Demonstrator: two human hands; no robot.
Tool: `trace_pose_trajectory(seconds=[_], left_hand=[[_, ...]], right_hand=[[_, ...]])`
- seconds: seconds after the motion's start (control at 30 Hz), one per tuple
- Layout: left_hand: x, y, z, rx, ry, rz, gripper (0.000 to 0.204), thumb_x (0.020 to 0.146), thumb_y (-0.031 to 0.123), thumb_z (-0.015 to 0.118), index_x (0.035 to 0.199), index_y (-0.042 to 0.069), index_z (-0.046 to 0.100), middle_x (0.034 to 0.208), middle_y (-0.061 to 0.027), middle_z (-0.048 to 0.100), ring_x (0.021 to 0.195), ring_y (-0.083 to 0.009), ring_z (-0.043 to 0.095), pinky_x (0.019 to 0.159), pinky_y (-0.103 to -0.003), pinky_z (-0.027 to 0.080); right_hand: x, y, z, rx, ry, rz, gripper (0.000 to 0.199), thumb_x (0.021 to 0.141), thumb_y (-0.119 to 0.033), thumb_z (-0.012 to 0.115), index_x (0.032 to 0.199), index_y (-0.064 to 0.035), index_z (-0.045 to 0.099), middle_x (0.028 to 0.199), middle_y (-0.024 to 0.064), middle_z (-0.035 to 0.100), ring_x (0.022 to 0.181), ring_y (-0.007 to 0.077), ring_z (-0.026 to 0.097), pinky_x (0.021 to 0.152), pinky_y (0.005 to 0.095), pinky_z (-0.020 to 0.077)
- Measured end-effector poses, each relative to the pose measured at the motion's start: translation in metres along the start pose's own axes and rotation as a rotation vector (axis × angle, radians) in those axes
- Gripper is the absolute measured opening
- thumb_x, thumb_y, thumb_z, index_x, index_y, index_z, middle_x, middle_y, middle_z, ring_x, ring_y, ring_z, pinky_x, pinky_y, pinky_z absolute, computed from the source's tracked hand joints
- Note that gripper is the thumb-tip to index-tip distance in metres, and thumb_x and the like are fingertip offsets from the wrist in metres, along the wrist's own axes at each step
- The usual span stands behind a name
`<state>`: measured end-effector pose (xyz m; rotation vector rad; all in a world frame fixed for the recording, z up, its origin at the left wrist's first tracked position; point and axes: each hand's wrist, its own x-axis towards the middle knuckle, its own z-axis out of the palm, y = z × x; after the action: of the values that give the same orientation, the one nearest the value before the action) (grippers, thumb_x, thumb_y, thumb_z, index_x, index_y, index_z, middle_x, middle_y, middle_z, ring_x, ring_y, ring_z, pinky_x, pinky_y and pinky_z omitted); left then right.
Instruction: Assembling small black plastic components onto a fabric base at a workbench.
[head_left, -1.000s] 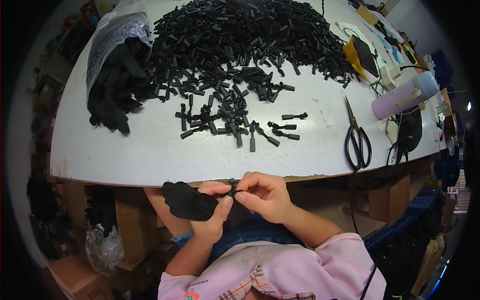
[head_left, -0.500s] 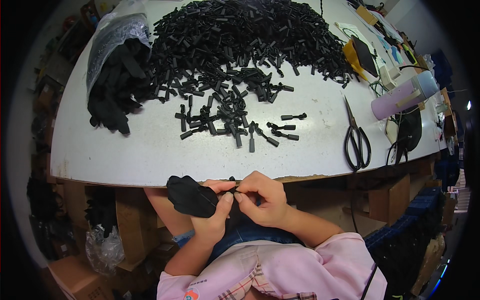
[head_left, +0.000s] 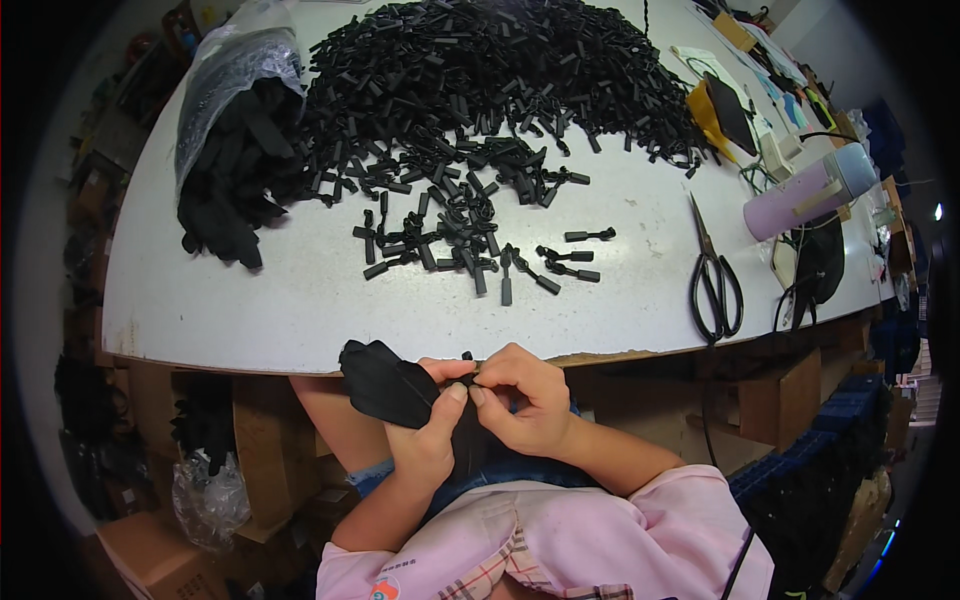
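Just off the table's near edge, my left hand (head_left: pixel 428 437) grips a bundle of black fabric strips (head_left: pixel 384 386), which fans out on its left side. Its thumb and forefinger meet the fingertips of my right hand (head_left: pixel 530 405) in a pinch. Between them is a small black piece (head_left: pixel 468 357), seemingly a zipper pull, mostly hidden by the fingers. In front of my hands, loose black zipper pulls (head_left: pixel 506 285) with rectangular tabs lie on the white table (head_left: pixel 300 315). They lead back to a large heap of the same pulls (head_left: pixel 480 75).
A clear plastic bag (head_left: pixel 205 100) with black strips (head_left: pixel 235 190) spilling out lies at the left. To the right are black-handled scissors (head_left: pixel 715 290), a lilac bottle (head_left: pixel 800 197) and a yellow-and-black object (head_left: pixel 720 115). Cardboard boxes (head_left: pixel 268 450) stand under the table.
The fabric bundle has tilted slightly and shifted a little to the right. Both hands keep their pinch in nearly the same place. The things on the table look unmoved.
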<state>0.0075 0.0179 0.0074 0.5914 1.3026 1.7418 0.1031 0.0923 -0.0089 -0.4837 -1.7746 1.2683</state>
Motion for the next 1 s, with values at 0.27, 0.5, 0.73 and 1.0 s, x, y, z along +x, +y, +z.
trace_pose_trajectory(seconds=[0.27, 0.5, 0.73, 1.0], left_hand=[[0.000, -0.005, 0.000, 0.083, 0.004, 0.109, 0.015, 0.076, 0.001, 0.049, 0.090, -0.003, 0.054, 0.087, -0.0071, 0.050, 0.080, -0.0121, 0.048, 0.073, -0.023, 0.038], [0.000, -0.004, -0.005, 0.327, -0.035, 0.232, 0.015, 0.075, 0.001, 0.052, 0.090, -0.002, 0.054, 0.088, -0.0083, 0.049, 0.079, -0.0123, 0.046, 0.072, -0.023, 0.037], [0.000, 0.007, -0.016, 0.391, -0.183, 0.232, 0.020, 0.078, 0.008, 0.055, 0.096, -0.001, 0.054, 0.088, -0.0067, 0.048, 0.071, -0.0087, 0.045, 0.061, -0.018, 0.037], [-0.002, 0.015, -0.022, 0.123, -0.167, -0.033, 0.019, 0.078, 0.009, 0.056, 0.095, 0.000, 0.055, 0.082, -0.0049, 0.048, 0.065, -0.0059, 0.044, 0.055, -0.017, 0.036]], right_hand=[[-0.002, 0.001, 0.001, 0.050, 0.001, 0.083, 0.009, 0.069, 0.003, 0.056, 0.076, -0.0003, 0.052, 0.064, 0.0028, 0.047, 0.047, 0.0039, 0.038, 0.041, 0.0178, 0.0295], [-0.004, 0.006, -0.009, 0.426, -0.227, 0.361, 0.005, 0.081, -0.002, 0.049, 0.084, 0.0008, 0.048, 0.073, 0.0015, 0.045, 0.050, 0.0031, 0.037, 0.041, 0.0176, 0.0282], [-0.004, -0.003, -0.009, 0.655, -0.230, 0.610, 0.007, 0.082, -0.007, 0.050, 0.083, 0.0002, 0.050, 0.066, -0.0015, 0.044, 0.056, 0.0021, 0.039, 0.045, 0.0169, 0.0311], [0.001, 0.004, -0.003, -0.066, -0.136, -0.199, 0.012, 0.071, 0.001, 0.058, 0.082, 0.0013, 0.052, 0.069, 0.0105, 0.051, 0.053, 0.0178, 0.047, 0.046, 0.0225, 0.0378]])
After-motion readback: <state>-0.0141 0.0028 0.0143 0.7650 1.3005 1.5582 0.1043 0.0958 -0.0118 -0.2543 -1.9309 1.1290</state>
